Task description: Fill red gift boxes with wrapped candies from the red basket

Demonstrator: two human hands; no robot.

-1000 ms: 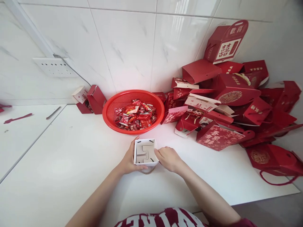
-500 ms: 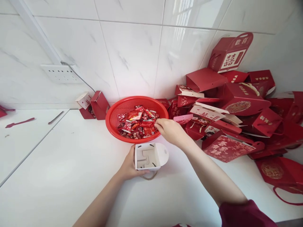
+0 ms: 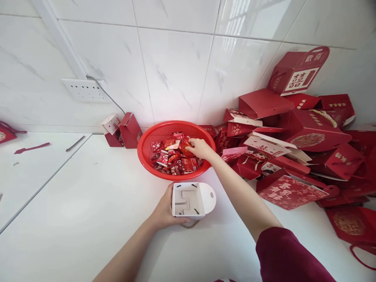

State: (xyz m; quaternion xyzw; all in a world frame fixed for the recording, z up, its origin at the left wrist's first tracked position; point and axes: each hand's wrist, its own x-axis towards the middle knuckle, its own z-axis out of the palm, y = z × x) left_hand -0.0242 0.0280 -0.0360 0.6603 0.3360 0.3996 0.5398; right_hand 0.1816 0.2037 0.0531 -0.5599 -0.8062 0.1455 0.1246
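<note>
My left hand (image 3: 165, 209) is wrapped round the left side of a small white-lined gift box (image 3: 188, 199). The box stands upright with its top open, its rounded flap folded out to the right and a cord handle below. No sweets show inside it. Over the right part of a red plastic basket (image 3: 147, 166), my right hand (image 3: 201, 149) is closed, fingertips on a red-wrapped candy (image 3: 185, 146). Several more wrapped candies (image 3: 163, 158) fill the basket around it, in red, white and gold.
Red gift boxes (image 3: 296, 192) are heaped on the right, up against the tiled wall (image 3: 176, 70). Two small red boxes (image 3: 130, 131) stand left of the basket. A dark red strip (image 3: 32, 148) lies farther left on the white table (image 3: 73, 211), below a wall socket (image 3: 85, 90).
My right hand has moved from the basket's right rim farther in over the candies, and its fingertips are now on one. My left hand still holds the box. The view has shifted slightly.
</note>
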